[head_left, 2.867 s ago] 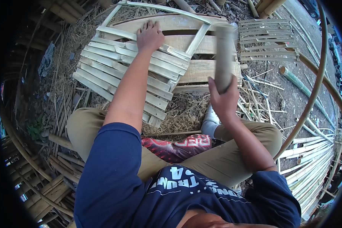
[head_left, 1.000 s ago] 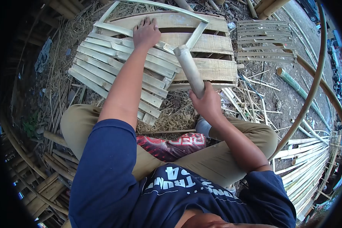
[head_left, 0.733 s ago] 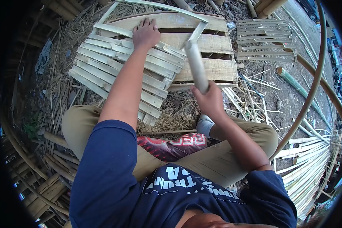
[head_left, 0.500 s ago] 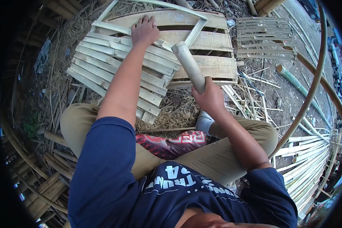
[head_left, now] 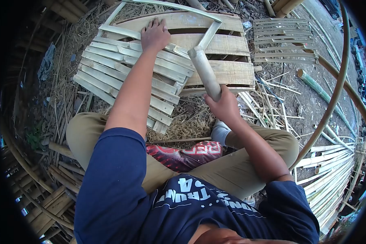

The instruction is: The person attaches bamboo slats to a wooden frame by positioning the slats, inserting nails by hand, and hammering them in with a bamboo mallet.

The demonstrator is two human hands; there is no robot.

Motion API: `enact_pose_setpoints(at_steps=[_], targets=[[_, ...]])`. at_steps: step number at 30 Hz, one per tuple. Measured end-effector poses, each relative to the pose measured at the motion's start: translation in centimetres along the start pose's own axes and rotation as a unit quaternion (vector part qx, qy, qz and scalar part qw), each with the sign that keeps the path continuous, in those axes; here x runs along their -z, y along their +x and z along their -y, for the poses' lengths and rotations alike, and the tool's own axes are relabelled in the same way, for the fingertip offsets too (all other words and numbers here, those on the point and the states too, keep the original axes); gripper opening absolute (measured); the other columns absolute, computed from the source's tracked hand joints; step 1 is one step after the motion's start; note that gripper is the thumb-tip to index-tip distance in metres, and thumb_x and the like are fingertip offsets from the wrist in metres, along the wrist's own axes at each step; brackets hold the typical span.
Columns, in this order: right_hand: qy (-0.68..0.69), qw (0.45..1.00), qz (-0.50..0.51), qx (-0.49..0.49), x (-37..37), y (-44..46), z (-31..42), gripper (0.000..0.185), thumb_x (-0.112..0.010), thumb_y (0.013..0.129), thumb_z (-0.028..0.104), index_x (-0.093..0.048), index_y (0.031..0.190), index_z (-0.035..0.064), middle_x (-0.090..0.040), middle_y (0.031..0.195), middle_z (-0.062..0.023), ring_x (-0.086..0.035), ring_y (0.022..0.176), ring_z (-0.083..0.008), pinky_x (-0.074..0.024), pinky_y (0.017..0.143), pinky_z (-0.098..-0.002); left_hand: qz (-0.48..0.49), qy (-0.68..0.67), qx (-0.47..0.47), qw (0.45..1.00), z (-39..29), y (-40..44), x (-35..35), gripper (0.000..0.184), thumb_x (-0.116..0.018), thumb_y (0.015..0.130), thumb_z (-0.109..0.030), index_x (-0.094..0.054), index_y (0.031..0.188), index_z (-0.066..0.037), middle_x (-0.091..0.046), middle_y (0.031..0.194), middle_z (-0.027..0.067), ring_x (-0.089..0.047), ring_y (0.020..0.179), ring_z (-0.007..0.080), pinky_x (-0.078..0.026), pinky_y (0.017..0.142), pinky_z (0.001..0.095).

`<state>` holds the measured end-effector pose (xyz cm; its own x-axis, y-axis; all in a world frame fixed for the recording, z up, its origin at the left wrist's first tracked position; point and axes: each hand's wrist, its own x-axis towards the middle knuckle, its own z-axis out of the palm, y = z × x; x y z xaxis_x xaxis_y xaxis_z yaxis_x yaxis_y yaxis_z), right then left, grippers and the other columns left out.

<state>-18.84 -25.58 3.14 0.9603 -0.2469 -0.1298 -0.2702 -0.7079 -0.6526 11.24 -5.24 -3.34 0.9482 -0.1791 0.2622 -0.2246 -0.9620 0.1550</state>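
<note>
My left hand (head_left: 155, 35) lies with its fingers spread on an upper slat of a pale bamboo slat frame (head_left: 126, 65). Several slats lie side by side across the frame, which rests partly on a low platform of wide wooden boards (head_left: 225, 72). My right hand (head_left: 224, 105) is closed around the lower end of a thick bamboo stick (head_left: 206, 73). The stick's upper end is at the right end of a slat, near the frame's side strip; whether they touch I cannot tell.
A smaller slatted bamboo panel (head_left: 284, 40) lies at the upper right, near a green bamboo pole (head_left: 319, 87). Many split bamboo strips (head_left: 329, 171) are heaped at the lower right. A curved pole (head_left: 327, 114) arches along the right side. Dry shavings (head_left: 191, 126) cover the ground before my legs.
The bamboo stick has come down and left from its raised position, then moved up and down in small strokes near the slat ends. My left hand stays on the frame.
</note>
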Motion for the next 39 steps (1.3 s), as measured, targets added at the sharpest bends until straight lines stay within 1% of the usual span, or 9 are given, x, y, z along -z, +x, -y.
enact_pose_setpoints(at_steps=[3, 5, 8, 13, 24, 28, 30, 31, 39], targets=[[0.102, 0.985, -0.134, 0.043, 1.6, -0.9, 1.6, 0.049, -0.077, 0.093, 0.035, -0.055, 0.107, -0.0061, -0.07, 0.081, -0.0296, -0.072, 0.077, -0.0468, -0.0553, 0.069, -0.0514, -0.011, -0.006, -0.004, 1.0, 0.2, 0.2, -0.2, 0.054, -0.038, 0.106, -0.033, -0.049, 0.158, -0.021, -0.041, 0.168, 0.0069, -0.035, 0.156, 0.0245, -0.024, 0.126, 0.0477], [0.26, 0.918, -0.272, 0.122, 0.4, -1.0, 1.6, 0.042, -0.075, 0.093, 0.033, -0.055, 0.103, -0.0027, -0.072, 0.084, -0.027, -0.072, 0.072, -0.0462, -0.0557, 0.066, -0.0532, -0.013, -0.007, -0.006, 1.0, 0.4, 0.1, -0.4, 0.055, -0.038, 0.106, -0.033, -0.049, 0.158, -0.021, -0.041, 0.168, 0.007, -0.035, 0.156, 0.0247, -0.024, 0.127, 0.0477], [-0.115, 0.992, 0.017, 0.057, -0.6, 0.6, -1.5, 0.044, -0.074, 0.095, 0.036, -0.055, 0.103, -0.0023, -0.071, 0.082, -0.0268, -0.071, 0.072, -0.0462, -0.0543, 0.065, -0.0533, -0.007, -0.003, -0.009, 1.0, 0.3, 0.1, -0.3, 0.055, -0.038, 0.106, -0.032, -0.049, 0.158, -0.021, -0.041, 0.168, 0.0073, -0.035, 0.156, 0.0255, -0.024, 0.126, 0.0476], [0.031, 0.999, -0.033, -0.022, 1.7, 0.6, 1.2, 0.05, -0.076, 0.093, 0.04, -0.059, 0.108, -0.0053, -0.071, 0.085, -0.029, -0.072, 0.079, -0.0449, -0.0552, 0.071, -0.0515, -0.004, 0.001, -0.004, 1.0, 0.3, 0.3, 0.1, 0.054, -0.038, 0.106, -0.032, -0.049, 0.158, -0.021, -0.041, 0.168, 0.0073, -0.036, 0.156, 0.0258, -0.024, 0.126, 0.0479], [-0.004, 1.0, 0.019, 0.01, 0.9, 0.6, -0.4, 0.051, -0.077, 0.095, 0.038, -0.057, 0.108, -0.0065, -0.07, 0.081, -0.029, -0.072, 0.074, -0.044, -0.0542, 0.065, -0.0496, -0.004, 0.006, -0.007, 1.0, 0.2, 0.2, -0.1, 0.054, -0.039, 0.106, -0.032, -0.05, 0.158, -0.021, -0.04, 0.169, 0.0062, -0.035, 0.156, 0.0246, -0.025, 0.126, 0.0482], [0.22, 0.944, -0.229, 0.089, 3.5, -0.6, 2.3, 0.043, -0.077, 0.095, 0.03, -0.055, 0.108, -0.005, -0.069, 0.078, -0.0265, -0.072, 0.071, -0.0418, -0.0542, 0.062, -0.0471, -0.009, 0.001, -0.005, 1.0, 0.4, 0.4, 0.0, 0.053, -0.037, 0.108, -0.032, -0.049, 0.158, -0.021, -0.041, 0.167, 0.008, -0.037, 0.155, 0.0262, -0.026, 0.125, 0.0493], [0.032, 0.993, -0.112, 0.029, 2.3, -0.5, 0.9, 0.044, -0.075, 0.095, 0.033, -0.055, 0.108, -0.0039, -0.071, 0.08, -0.0272, -0.071, 0.072, -0.0463, -0.0551, 0.066, -0.0544, -0.01, -0.008, -0.008, 1.0, 0.4, 0.2, -0.2, 0.053, -0.039, 0.107, -0.032, -0.051, 0.157, -0.021, -0.041, 0.168, 0.007, -0.036, 0.156, 0.0254, -0.025, 0.126, 0.0483], [-0.113, 0.991, 0.049, 0.045, 2.4, 0.3, -0.2, 0.044, -0.075, 0.094, 0.034, -0.055, 0.105, -0.0029, -0.07, 0.08, -0.0272, -0.071, 0.073, -0.0473, -0.0555, 0.067, -0.0549, 0.0, -0.007, -0.002, 1.0, 0.1, -0.2, 0.0, 0.053, -0.038, 0.107, -0.032, -0.05, 0.158, -0.021, -0.041, 0.168, 0.0074, -0.036, 0.155, 0.0258, -0.026, 0.125, 0.0486], [-0.056, 0.998, 0.018, 0.027, 0.7, -0.4, -1.3, 0.054, -0.077, 0.092, 0.04, -0.058, 0.113, -0.0059, -0.071, 0.086, -0.0298, -0.071, 0.08, -0.0492, -0.0548, 0.071, -0.0547, -0.002, 0.01, -0.015, 1.0, 0.2, 0.2, 0.1, 0.052, -0.036, 0.108, -0.031, -0.049, 0.158, -0.021, -0.042, 0.167, 0.0083, -0.038, 0.155, 0.0267, -0.029, 0.124, 0.0499]])
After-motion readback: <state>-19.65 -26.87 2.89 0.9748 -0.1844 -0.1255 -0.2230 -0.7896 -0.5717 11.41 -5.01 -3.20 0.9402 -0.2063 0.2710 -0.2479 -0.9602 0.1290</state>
